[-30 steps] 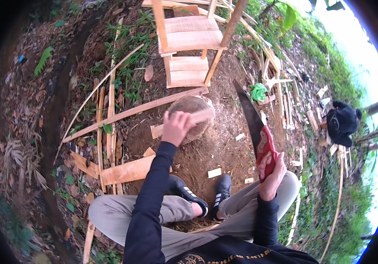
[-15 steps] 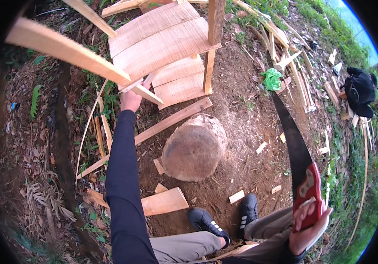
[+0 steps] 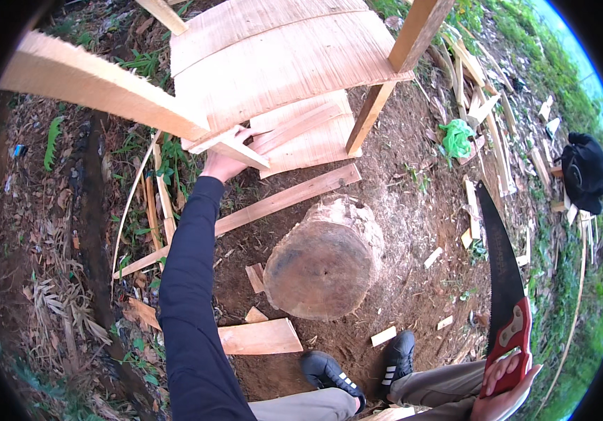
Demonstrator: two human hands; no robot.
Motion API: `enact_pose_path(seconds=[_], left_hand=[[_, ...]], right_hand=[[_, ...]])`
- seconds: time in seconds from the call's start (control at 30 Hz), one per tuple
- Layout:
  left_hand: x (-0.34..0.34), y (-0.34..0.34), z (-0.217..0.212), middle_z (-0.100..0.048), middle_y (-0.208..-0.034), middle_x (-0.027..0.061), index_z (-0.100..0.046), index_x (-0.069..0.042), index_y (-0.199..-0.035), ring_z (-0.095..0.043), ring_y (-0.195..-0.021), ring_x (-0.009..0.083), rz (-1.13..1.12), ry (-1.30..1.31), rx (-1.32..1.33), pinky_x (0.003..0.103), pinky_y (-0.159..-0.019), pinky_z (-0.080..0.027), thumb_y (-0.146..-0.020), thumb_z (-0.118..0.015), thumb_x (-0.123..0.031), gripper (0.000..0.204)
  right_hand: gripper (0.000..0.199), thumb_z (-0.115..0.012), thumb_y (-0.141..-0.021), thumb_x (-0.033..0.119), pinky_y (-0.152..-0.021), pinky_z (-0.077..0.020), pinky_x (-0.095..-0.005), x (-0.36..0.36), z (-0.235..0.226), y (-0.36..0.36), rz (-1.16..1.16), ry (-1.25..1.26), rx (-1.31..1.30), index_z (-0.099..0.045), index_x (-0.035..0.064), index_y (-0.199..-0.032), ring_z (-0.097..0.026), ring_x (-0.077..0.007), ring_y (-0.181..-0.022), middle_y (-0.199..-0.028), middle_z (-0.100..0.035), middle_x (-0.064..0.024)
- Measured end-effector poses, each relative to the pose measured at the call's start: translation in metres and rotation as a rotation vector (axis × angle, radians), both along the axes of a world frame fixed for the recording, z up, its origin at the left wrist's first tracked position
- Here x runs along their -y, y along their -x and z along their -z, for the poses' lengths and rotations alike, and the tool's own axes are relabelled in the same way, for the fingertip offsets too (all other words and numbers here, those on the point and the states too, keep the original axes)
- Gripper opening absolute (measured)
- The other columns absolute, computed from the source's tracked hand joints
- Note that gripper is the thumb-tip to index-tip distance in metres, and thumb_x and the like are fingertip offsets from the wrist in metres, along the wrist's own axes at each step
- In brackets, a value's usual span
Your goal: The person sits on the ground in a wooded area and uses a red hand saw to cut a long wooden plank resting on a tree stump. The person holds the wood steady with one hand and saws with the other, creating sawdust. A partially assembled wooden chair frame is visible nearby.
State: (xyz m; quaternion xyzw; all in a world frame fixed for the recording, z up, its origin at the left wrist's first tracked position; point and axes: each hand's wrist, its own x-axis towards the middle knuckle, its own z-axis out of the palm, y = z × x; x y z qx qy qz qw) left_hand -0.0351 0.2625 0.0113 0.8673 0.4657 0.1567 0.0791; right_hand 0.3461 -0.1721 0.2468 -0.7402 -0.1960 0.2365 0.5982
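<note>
My left hand [image 3: 223, 165] reaches behind a leg of a wooden shelf stand [image 3: 280, 59]. The leg partly hides its fingers, which appear closed on the near end of a wooden strip [image 3: 300, 128]. That strip slants over the lower shelf board [image 3: 322, 145], under the upper one. At the lower right, my right hand [image 3: 508, 382] is wrapped round the red handle of a handsaw [image 3: 501, 266]. Its dark curved blade points up and away, touching nothing.
A cut tree stump [image 3: 322, 270] stands before my feet. Behind it lies a long plank [image 3: 287, 198]; a short board [image 3: 263, 337] is to its near left. A green plastic bag [image 3: 457, 138], wood offcuts and a black bag [image 3: 586, 172] lie to the right.
The view has shifted, and the shelf stand looks larger and nearer. More of the wooden strip now shows between the shelf boards. The saw appears lower and farther right, still in my right hand.
</note>
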Motion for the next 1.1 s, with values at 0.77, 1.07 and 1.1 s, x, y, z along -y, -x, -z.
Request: enact_pose_path(seconds=[0.77, 1.07, 1.1], left_hand=[[-0.020, 0.015, 0.062, -0.064, -0.109, 0.0085, -0.065, -0.007, -0.128, -0.067, -0.089, 0.0172, -0.229, 0.004, 0.399, 0.030, -0.077, -0.057, -0.080, -0.083, -0.025, 0.054], [-0.015, 0.000, 0.067, -0.066, -0.108, 0.0126, -0.060, -0.008, -0.135, -0.065, -0.078, 0.0109, -0.395, 0.347, 0.832, 0.025, -0.063, -0.056, -0.089, -0.076, -0.024, 0.051], [-0.016, 0.000, 0.069, -0.066, -0.107, 0.0116, -0.060, -0.008, -0.134, -0.065, -0.078, 0.0113, -0.379, 0.324, 0.842, 0.025, -0.063, -0.056, -0.089, -0.076, -0.024, 0.050]], right_hand=[[0.070, -0.037, -0.099, 0.066, -0.040, -0.0288, -0.0226, -0.002, 0.009, -0.002, -0.045, 0.009, -0.070, -0.049, -0.0006, -0.081, -0.038, -0.0127, -0.045, -0.063, -0.047, -0.0087], [0.068, -0.036, -0.100, 0.063, -0.041, -0.0286, -0.0232, -0.003, 0.008, 0.000, -0.050, -0.011, -0.121, -0.050, -0.0010, -0.082, -0.036, -0.0130, -0.044, -0.064, -0.046, -0.0078], [0.068, -0.036, -0.100, 0.063, -0.041, -0.0286, -0.0233, -0.003, 0.008, 0.001, -0.027, -0.011, -0.128, -0.051, -0.0014, -0.083, -0.036, -0.0129, -0.044, -0.064, -0.046, -0.0073]])
